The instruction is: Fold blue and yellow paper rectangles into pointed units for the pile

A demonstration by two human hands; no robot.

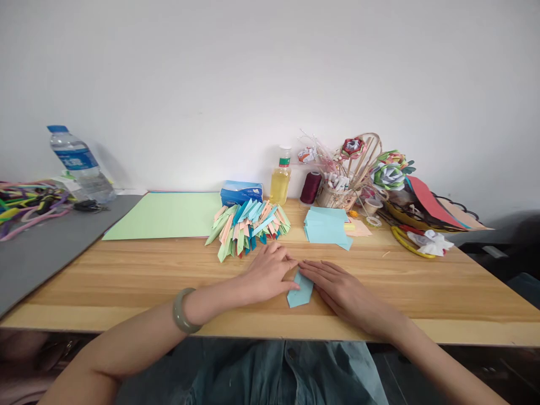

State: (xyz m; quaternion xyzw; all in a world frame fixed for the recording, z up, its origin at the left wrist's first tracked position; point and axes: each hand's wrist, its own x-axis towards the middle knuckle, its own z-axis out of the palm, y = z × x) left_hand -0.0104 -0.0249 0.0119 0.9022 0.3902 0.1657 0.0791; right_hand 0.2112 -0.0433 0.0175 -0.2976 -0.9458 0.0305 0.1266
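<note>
A small folded piece of light blue paper (300,291) lies on the wooden table near its front edge, with pointed corners and slanting sides. My left hand (270,271) holds it from the left, the thumb on its surface and the index finger at its upper tip; the other fingers are curled. Flat along the paper's right edge lies my right hand (343,289), fingers stretched out and their tips at the upper corner. Both hands cover part of the paper. Beyond them is a pile of folded paper strips (248,225) in green, blue and peach.
Blue paper sheets (327,225) lie behind my right hand. Along the wall stand a tissue pack (241,192), a bottle of yellow liquid (280,180), a thread spool (311,188) and a basket (337,198). Green paper (169,216) and a water bottle (80,163) are left.
</note>
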